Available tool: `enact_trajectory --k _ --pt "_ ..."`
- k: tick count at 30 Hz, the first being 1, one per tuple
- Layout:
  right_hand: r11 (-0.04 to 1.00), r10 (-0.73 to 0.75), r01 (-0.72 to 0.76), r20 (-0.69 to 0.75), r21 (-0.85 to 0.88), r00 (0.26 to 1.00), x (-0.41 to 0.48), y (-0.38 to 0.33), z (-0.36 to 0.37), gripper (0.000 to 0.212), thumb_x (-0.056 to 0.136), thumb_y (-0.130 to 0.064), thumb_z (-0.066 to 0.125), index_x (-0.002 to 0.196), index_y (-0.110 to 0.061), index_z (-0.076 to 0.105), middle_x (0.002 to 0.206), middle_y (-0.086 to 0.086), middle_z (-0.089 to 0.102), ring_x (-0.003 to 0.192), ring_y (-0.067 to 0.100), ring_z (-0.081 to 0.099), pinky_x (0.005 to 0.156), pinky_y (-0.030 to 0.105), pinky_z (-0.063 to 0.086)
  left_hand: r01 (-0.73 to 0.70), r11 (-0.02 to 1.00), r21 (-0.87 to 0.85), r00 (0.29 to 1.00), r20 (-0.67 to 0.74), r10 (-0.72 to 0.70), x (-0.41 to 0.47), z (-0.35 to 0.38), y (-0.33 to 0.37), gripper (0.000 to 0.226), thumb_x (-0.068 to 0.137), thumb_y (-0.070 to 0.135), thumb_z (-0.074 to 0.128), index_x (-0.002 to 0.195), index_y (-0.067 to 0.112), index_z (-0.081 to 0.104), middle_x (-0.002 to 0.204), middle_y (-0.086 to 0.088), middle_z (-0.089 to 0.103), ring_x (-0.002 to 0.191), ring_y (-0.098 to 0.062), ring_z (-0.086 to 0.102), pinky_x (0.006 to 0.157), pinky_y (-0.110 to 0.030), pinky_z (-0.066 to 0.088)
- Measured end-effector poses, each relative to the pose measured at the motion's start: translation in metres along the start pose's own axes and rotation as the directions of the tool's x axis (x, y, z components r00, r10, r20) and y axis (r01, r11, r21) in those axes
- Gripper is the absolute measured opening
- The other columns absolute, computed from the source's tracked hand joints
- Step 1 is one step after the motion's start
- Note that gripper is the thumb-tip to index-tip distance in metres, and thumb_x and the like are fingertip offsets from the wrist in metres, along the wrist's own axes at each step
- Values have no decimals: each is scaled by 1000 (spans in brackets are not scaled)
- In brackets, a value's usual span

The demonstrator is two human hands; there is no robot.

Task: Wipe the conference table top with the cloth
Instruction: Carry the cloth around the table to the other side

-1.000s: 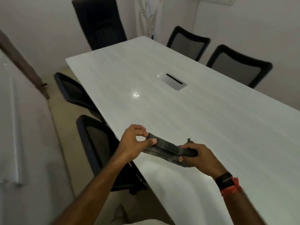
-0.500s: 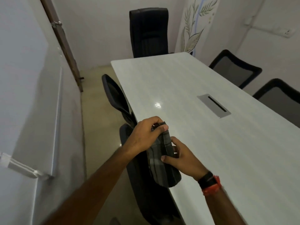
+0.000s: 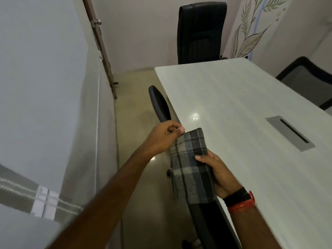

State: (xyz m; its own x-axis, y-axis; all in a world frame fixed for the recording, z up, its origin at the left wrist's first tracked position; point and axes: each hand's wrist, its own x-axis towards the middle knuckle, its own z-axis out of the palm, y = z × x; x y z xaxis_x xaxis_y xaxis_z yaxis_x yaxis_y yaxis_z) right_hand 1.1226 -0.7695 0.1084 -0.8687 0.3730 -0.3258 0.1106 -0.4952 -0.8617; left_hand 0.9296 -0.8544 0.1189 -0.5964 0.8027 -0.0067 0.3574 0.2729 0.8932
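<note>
A grey and blue checked cloth, folded into a flat pad, hangs in the air at the near left edge of the white conference table. My left hand pinches the cloth's upper left corner. My right hand grips its right side, thumb on top and fingers behind. The cloth's lower end droops over the table edge and a chair. A black band and a red band sit on my right wrist.
A metal cable slot is set into the table top at the right. Dark chairs stand at the table's left edge, at its far end and at the right. A wall runs close on the left.
The view has swung left and the table edge now sits under my hands. The cloth has spread from a narrow folded strip into a wider flat pad hanging upright between both hands.
</note>
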Motion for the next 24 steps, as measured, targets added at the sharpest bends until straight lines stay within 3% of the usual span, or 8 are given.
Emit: enact_trajectory --k 6,11,18,24 --pt "998 -4 1 -46 -56 999 65 -10 22 44 89 -19 70 132 -14 61 124 14 71 114 35 68 88 41 58 81 997 -16 990 -114 -82 27 -47 -46 12 96 33 62 100 25 70 92 10 69 89 -8 65 82 -26 51" --pt "1000 5 -5 -30 -11 1000 143 -24 35 45 86 -17 62 131 -16 61 122 13 73 108 32 71 81 40 60 166 986 30 971 -179 -158 65 -93 -87 20 96 38 61 103 22 71 90 13 67 85 -3 62 78 -23 50" --pt "999 38 -38 -16 -21 999 284 -58 51 50 85 -20 62 135 -17 59 126 14 71 114 35 69 90 50 55 267 964 -11 929 -263 -260 157 -166 -127 22 97 33 61 108 17 71 91 13 66 82 0 60 74 -16 46" --pt "994 95 -93 30 -55 995 400 -93 65 48 91 -21 62 138 -19 58 129 14 69 118 37 66 98 55 53 312 949 -43 888 -342 -307 242 -218 -155 25 96 36 61 110 17 71 96 8 68 88 -6 63 81 -23 49"
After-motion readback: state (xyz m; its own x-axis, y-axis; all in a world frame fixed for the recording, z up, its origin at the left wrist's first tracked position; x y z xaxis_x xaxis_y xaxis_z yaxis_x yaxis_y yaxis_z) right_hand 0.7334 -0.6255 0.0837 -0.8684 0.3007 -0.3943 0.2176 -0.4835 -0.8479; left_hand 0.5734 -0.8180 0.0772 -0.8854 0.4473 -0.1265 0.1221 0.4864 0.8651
